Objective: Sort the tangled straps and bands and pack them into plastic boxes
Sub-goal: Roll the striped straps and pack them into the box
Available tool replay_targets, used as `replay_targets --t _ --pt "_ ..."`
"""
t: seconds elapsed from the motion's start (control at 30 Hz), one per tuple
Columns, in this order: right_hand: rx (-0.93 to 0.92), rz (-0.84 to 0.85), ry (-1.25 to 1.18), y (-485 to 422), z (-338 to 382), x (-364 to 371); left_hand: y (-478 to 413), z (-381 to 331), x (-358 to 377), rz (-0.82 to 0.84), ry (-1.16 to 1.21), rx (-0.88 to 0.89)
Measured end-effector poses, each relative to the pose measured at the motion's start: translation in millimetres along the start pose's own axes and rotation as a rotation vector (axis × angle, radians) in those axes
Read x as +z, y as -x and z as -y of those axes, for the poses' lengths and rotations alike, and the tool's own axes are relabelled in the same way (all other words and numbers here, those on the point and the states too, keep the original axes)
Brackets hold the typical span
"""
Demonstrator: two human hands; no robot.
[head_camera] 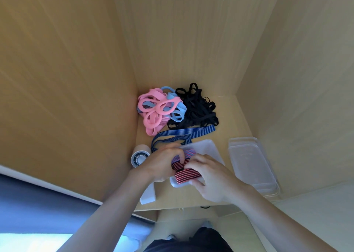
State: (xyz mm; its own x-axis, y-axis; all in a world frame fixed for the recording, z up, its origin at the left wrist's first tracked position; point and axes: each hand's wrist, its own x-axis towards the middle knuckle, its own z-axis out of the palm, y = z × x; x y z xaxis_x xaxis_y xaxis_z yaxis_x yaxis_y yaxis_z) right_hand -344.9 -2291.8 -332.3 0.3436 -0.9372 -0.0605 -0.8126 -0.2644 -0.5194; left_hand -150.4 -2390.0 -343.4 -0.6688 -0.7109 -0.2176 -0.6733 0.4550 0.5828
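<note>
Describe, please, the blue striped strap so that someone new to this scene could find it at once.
On the wooden desktop, look between the corner heap of pink rubber loops and black elastic bands and the nearer clear plastic box. The long flat fabric strap lying loose there alone bears blue stripes; the folded strap in the box is red-striped.

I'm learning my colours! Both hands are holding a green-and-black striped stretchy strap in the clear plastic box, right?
Not green. The head view shows the left hand and right hand holding a red-and-black striped stretchy strap in the clear plastic box.
</note>
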Motion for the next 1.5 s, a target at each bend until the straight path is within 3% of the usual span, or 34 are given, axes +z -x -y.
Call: replay_targets --t 0.3,0.73,0.9,1.3,1.4,1.5 --pt "0.013 -0.038 -0.052 -0.9 -11.3 11.7 -2.2 -12.2 -2.2 0.068 -0.035 -0.003" --pt "0.036 0.007 -0.07 -6.4 -7.4 10.7 8.2 -7.7 -0.7 -0.085 -0.084 0.056" --pt "0.05 0.054 0.086 -14.8 -0.4 6.8 7.5 -6.3 -0.6 -0.138 -0.047 0.065" --pt "0.28 0.12 0.089 -41.4 21.8 2.1 8.4 -0.6 -6.2 0.085 0.32 -0.05" --pt "0.279 0.117 -0.038 -39.8 14.0 -3.3 14.7 4.6 0.3 0.052 0.246 -0.048" --pt "0.317 0.122 -0.362 -26.3 -4.9 -14.6 16.9 8.3 5.6 0.009 0.213 -0.052"
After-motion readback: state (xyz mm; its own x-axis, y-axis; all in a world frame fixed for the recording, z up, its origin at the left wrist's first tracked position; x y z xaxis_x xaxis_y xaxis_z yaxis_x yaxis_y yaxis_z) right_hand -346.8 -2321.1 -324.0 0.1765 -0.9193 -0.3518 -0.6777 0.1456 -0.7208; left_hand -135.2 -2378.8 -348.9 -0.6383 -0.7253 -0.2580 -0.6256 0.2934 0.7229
